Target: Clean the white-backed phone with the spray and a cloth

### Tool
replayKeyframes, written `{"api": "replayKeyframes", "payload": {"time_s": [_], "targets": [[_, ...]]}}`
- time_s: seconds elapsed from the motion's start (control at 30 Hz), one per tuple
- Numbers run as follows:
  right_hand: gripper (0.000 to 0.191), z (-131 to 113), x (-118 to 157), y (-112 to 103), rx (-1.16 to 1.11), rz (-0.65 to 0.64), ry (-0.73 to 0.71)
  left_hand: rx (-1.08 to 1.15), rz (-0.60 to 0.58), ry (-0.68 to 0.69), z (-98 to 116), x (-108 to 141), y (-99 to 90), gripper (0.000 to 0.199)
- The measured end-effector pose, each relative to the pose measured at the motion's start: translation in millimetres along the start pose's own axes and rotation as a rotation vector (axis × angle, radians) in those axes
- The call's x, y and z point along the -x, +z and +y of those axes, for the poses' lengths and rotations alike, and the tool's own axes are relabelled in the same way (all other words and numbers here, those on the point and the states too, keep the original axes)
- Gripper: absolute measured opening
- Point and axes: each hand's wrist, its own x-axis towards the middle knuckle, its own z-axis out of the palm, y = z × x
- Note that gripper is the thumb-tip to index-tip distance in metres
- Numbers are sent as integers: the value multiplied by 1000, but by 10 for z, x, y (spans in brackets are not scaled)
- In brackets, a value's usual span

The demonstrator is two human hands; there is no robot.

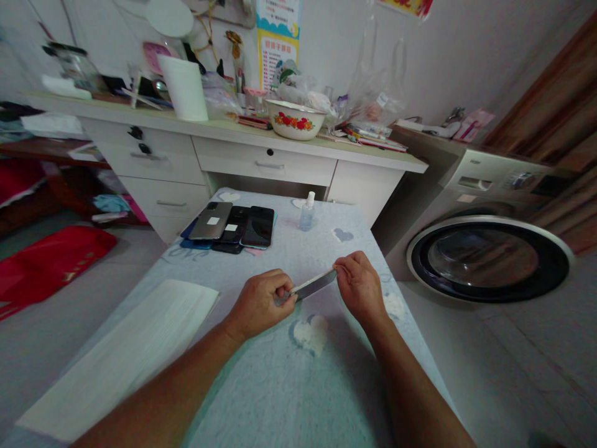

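A thin grey phone is held tilted above the table, seen nearly edge-on with its right end higher. My left hand is closed round its left end, thumb on top. My right hand pinches the upper right end between thumb and curled fingers. Whether anything else lies under those fingertips cannot be made out. Beyond the hands stands a small clear spray bottle with a white cap. Several phones lie stacked to its left, among them a silver phone with a white sticker and a black phone.
A pale sheet lies at the left of the cloth-covered table. Behind is a white cabinet bearing a flowered bowl and a white bin. A washing machine stands at right, a red bag at left.
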Motion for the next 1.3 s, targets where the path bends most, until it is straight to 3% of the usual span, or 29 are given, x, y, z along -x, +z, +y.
{"api": "replayKeyframes", "payload": {"time_s": [0.7, 1.3], "targets": [[18, -342, 142, 132, -137, -93, -206, -26, -29, 20, 26, -1, -23, 5], [19, 123, -39, 6, -36, -10, 22, -1, -18, 19, 26, 2, -19, 5]]}}
